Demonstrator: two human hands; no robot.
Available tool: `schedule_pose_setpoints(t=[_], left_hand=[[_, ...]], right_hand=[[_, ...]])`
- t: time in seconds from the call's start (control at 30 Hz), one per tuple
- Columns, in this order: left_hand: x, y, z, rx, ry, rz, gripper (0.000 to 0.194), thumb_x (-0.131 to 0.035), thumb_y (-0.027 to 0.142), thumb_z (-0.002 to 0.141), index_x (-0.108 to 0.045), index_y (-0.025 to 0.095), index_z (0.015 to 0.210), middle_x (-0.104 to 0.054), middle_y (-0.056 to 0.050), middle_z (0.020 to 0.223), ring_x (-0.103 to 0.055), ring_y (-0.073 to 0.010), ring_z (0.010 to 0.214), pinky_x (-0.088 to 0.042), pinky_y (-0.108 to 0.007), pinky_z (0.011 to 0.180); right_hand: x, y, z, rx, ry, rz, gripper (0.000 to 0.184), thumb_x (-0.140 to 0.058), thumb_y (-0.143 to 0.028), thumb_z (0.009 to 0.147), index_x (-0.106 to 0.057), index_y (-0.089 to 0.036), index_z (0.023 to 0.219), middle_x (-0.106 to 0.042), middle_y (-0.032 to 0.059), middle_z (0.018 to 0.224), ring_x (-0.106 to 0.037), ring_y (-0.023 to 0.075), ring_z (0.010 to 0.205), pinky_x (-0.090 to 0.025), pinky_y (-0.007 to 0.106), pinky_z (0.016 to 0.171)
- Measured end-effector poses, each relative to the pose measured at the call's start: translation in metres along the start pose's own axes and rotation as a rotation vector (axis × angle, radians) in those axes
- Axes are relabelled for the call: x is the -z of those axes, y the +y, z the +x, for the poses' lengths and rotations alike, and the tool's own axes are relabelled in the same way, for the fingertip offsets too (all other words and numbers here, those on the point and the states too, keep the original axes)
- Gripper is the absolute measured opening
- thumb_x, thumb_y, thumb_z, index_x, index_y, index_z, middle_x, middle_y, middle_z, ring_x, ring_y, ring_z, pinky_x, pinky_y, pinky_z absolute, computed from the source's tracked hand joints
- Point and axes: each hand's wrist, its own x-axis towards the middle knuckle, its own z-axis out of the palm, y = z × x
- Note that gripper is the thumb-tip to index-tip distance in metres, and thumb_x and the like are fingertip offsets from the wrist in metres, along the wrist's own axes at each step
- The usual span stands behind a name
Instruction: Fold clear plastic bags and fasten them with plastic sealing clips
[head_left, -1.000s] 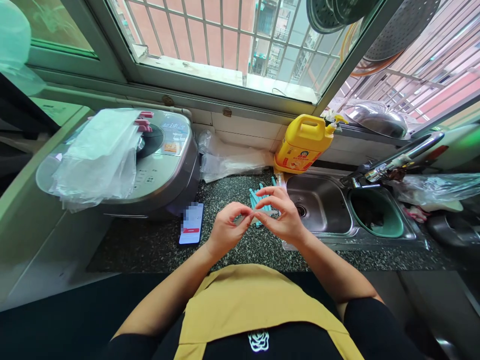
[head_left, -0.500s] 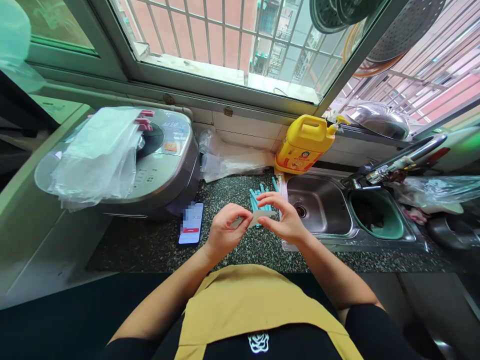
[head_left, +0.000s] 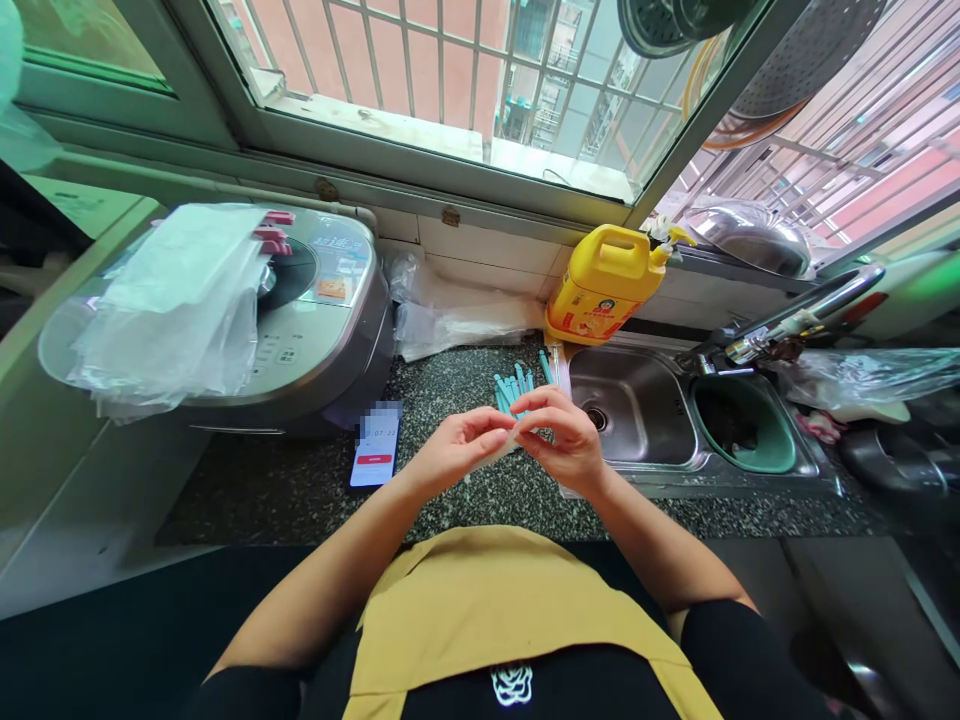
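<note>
Pinching a small pale strip (head_left: 501,450) between both hands, above the counter (head_left: 300,490) and close before the body. Left hand (head_left: 457,455) curled, thumb and forefinger closed on the left end of the strip. Right hand (head_left: 566,440) arched over from the other side, fingertips closed on the right end, other fingers loosely bent. Cannot tell what the strip is made of, since mostly hidden by the fingertips.

Compared with half a second ago: hands drawn nearer together, fingertips now almost touching, and much less of the strip showing between them. Compared with a second ago: right fingers no longer spread upward but folded down onto the strip. Judging from this, a tighter and shorter hold on the strip now, with fine finger work going on at its middle.

Just beyond the fingertips, a bunch of teal sticks (head_left: 516,385) lying on the counter, apart from both hands. Left of the left hand, a phone (head_left: 375,455) lying flat with lit screen. Farther left and beyond, a cooker (head_left: 322,320) with plastic bags (head_left: 172,310) heaped on its lid. Right of the right hand, a sink (head_left: 652,420), and past it a green basin (head_left: 780,450) under the tap (head_left: 795,320). Beyond the right hand, against the wall, a yellow jug (head_left: 604,285).
</note>
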Motion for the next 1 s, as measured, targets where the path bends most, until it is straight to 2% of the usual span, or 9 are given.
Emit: schedule_pose_setpoints(t=[0.07,0.17,0.37,0.5,0.57,0.63,0.77,0.87,1.0], left_hand=[[-0.003,0.004,0.001,-0.012,-0.011,-0.037,0.034,-0.065,0.050,0.073,-0.069,0.016,0.075,-0.063,-0.004,0.071,-0.055,-0.0140,0.065,-0.045,-0.026,0.062],[-0.006,0.006,0.001,-0.030,0.046,-0.047,0.034,-0.066,0.048,0.073,-0.065,0.015,0.066,-0.059,-0.003,0.065,-0.051,-0.0128,0.060,-0.044,-0.025,0.058],[-0.004,0.007,-0.001,-0.044,0.127,0.004,0.035,-0.063,0.049,0.074,-0.063,0.015,0.064,-0.058,-0.002,0.063,-0.049,-0.0122,0.059,-0.041,-0.024,0.056],[-0.004,0.008,-0.002,-0.090,0.128,0.027,0.034,-0.062,0.048,0.076,-0.063,0.015,0.064,-0.057,-0.002,0.063,-0.049,-0.0123,0.059,-0.041,-0.024,0.056],[-0.004,0.007,-0.002,-0.100,0.110,0.040,0.033,-0.062,0.046,0.077,-0.064,0.015,0.066,-0.058,-0.002,0.065,-0.050,-0.0127,0.060,-0.041,-0.024,0.056],[-0.003,0.007,-0.003,-0.117,0.094,0.077,0.031,-0.061,0.043,0.078,-0.065,0.015,0.067,-0.058,-0.003,0.066,-0.050,-0.0131,0.061,-0.040,-0.024,0.057],[-0.002,0.007,-0.004,-0.183,0.105,0.163,0.028,-0.058,0.039,0.082,-0.066,0.016,0.068,-0.059,-0.004,0.068,-0.052,-0.0141,0.064,-0.041,-0.025,0.059],[-0.004,0.007,-0.006,-0.229,0.136,0.206,0.027,-0.056,0.036,0.083,-0.067,0.016,0.069,-0.059,-0.004,0.069,-0.053,-0.0140,0.064,-0.042,-0.026,0.060],[-0.006,0.008,-0.008,-0.266,0.170,0.265,0.025,-0.052,0.032,0.086,-0.067,0.016,0.074,-0.061,-0.004,0.071,-0.054,-0.0141,0.066,-0.042,-0.026,0.062]], right_hand=[[-0.003,0.001,-0.001,-0.003,0.034,0.023,0.008,-0.061,-0.023,0.082,-0.065,-0.024,0.076,-0.066,0.0043,0.087,-0.060,0.0175,0.081,-0.049,0.036,0.076],[-0.005,0.001,-0.003,-0.035,0.075,0.049,0.007,-0.060,-0.023,0.082,-0.066,-0.024,0.078,-0.066,0.0050,0.086,-0.061,0.0179,0.080,-0.050,0.036,0.074],[-0.002,0.001,-0.003,-0.025,0.094,0.061,0.005,-0.060,-0.025,0.082,-0.065,-0.024,0.082,-0.065,0.0061,0.091,-0.060,0.0190,0.084,-0.050,0.037,0.076],[0.004,0.000,0.005,-0.018,0.009,0.022,0.015,-0.064,-0.027,0.079,-0.065,-0.025,0.094,-0.063,0.0075,0.102,-0.058,0.0210,0.097,-0.048,0.041,0.087],[0.008,0.000,0.010,-0.044,-0.069,0.031,0.014,-0.065,-0.029,0.079,-0.065,-0.025,0.092,-0.063,0.0070,0.103,-0.058,0.0205,0.098,-0.047,0.041,0.089],[0.010,0.001,0.014,-0.078,-0.120,0.074,0.006,-0.064,-0.028,0.080,-0.065,-0.023,0.083,-0.065,0.0057,0.098,-0.060,0.0191,0.094,-0.048,0.040,0.088],[0.010,0.000,0.016,-0.109,-0.134,0.133,0.011,-0.064,-0.025,0.080,-0.061,-0.021,0.070,-0.066,0.0046,0.091,-0.061,0.0174,0.089,-0.048,0.038,0.085],[0.009,-0.002,0.015,-0.112,-0.119,0.124,0.008,-0.063,-0.023,0.080,-0.060,-0.020,0.073,-0.066,0.0048,0.090,-0.061,0.0166,0.088,-0.048,0.035,0.084],[0.008,-0.003,0.013,-0.191,-0.135,0.070,0.007,-0.064,-0.024,0.077,-0.061,-0.019,0.082,-0.065,0.0028,0.080,-0.060,0.0142,0.075,-0.049,0.029,0.071]])
